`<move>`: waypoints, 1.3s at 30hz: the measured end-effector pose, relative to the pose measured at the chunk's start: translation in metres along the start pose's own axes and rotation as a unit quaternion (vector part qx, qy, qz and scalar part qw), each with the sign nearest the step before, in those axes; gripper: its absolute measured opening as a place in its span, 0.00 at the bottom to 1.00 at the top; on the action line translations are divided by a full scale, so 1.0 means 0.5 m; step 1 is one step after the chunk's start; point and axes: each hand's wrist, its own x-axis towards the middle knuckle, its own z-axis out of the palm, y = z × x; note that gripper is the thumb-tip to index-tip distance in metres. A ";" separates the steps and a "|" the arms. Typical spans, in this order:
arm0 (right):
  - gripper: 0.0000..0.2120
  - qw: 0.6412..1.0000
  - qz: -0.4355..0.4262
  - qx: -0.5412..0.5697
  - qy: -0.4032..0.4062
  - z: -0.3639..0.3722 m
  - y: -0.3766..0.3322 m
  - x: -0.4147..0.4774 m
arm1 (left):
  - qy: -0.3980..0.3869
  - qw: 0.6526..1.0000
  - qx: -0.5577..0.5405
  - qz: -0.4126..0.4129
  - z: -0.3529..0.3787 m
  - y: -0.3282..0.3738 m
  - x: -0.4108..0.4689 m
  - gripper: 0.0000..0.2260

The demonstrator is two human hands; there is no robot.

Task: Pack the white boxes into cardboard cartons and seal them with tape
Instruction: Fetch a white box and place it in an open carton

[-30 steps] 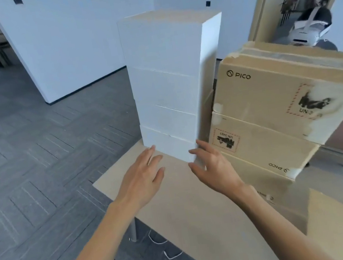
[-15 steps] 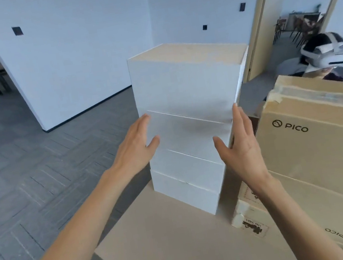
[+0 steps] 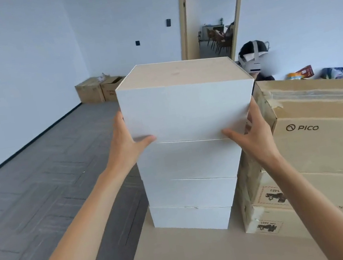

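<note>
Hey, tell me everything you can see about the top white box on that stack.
The top white box is plain and unmarked, rectangular, with matte white sides and a top face that looks beige. It is closed and sits level as the uppermost of four stacked boxes, resting on the second box. The left hand grips its left front corner and the right hand its right front corner, thumbs on the front face near the bottom edge. A PICO carton stands close on its right.
</note>
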 end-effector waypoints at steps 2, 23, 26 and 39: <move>0.41 0.999 0.011 0.037 -0.005 -0.003 -0.007 0.004 | -0.041 0.999 -0.006 -0.007 -0.015 -0.005 0.026 0.38; 0.37 0.996 -0.003 0.085 0.027 -0.032 -0.129 0.026 | -0.070 0.989 -0.122 0.050 -0.104 0.076 0.064 0.39; 0.37 0.995 -0.026 0.079 0.064 -0.073 -0.175 0.034 | -0.058 0.983 -0.147 0.090 -0.108 0.126 0.080 0.42; 0.35 0.974 -0.053 -0.030 0.216 -0.365 -0.258 -0.121 | -0.160 0.939 -0.254 0.169 0.090 0.332 0.039 0.38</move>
